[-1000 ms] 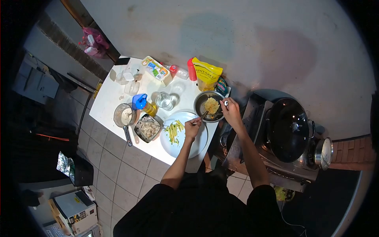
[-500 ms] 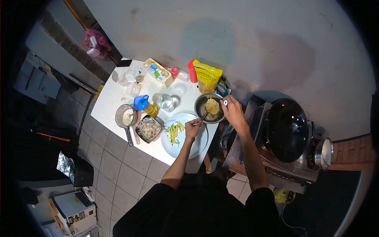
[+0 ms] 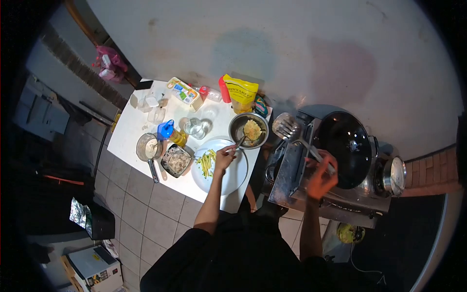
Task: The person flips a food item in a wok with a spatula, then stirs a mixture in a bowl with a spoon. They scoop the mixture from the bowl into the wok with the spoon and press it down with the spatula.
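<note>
My left hand [image 3: 225, 158] is closed on the handle of a spoon [image 3: 240, 142] that reaches into a metal bowl [image 3: 232, 130] holding a clump of yellowish food [image 3: 252, 130]. Below that hand lies a white plate [image 3: 236, 179] with green-yellow strips [image 3: 207, 163]. My right hand [image 3: 322, 175] grips a slotted spatula [image 3: 290, 130] by its handle, its head raised between the bowl and the stove. Just beyond the right hand is a black wok [image 3: 344, 146] on the stove.
A dish of pale mixture [image 3: 176, 160], a small saucepan [image 3: 148, 147], a blue-capped bottle [image 3: 178, 138], a glass [image 3: 195, 128], a tub [image 3: 185, 93] and a yellow packet [image 3: 242, 93] stand on the white table [image 3: 127, 141]. A lidded pot [image 3: 394, 176] is right of the wok.
My right hand has moved from the bowl's rim rightward to the stove, with the spatula now clearly visible in it. My left hand stays at the bowl with the spoon. The view has shifted slightly.
</note>
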The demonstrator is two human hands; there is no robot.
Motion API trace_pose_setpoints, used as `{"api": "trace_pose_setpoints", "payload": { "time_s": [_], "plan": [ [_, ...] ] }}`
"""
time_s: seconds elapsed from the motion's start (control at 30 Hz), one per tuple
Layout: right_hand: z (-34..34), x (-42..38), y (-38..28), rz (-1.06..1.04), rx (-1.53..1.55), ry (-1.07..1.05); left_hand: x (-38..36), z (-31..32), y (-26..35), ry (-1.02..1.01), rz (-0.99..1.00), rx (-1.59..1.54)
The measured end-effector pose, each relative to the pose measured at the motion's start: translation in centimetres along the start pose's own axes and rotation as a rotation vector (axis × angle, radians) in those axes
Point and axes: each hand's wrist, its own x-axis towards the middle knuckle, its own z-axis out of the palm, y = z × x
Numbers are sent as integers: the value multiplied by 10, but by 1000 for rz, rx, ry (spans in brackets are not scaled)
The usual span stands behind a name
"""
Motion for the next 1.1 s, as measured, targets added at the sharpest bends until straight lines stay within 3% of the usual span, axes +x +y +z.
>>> {"api": "trace_pose_setpoints", "payload": {
  "time_s": [0.2,0.3,0.53,0.6,0.67,0.73,0.8,0.87,0.9,1.0,1.1],
  "plan": [
    [-102,24,-70,-130,-109,139,-8,-35,21,1,47,102],
    [-165,32,-70,-122,-226,132,-23,-7,54,-126,3,-121],
    [-258,18,-63,47,-636,24,-74,113,97,-385,90,-38],
    [-277,19,-60,-18,-661,-175,-85,146,99,-394,103,-34],
    [-306,21,-45,-5,-573,-211,-93,172,97,-327,185,-28],
    [-331,28,-40,150,-472,-352,-95,193,91,-315,206,-81],
    [-359,34,-22,85,-420,-368,-99,210,89,-217,213,2],
    [-383,43,-11,9,-540,-531,-103,225,87,-169,256,40],
    [-392,46,-6,75,-584,-534,-106,230,86,-135,281,50],
    [-406,57,13,-37,-676,-482,-114,239,86,-23,355,119],
    [-413,64,33,15,-690,-469,-115,245,81,71,396,182]
  ]
}}
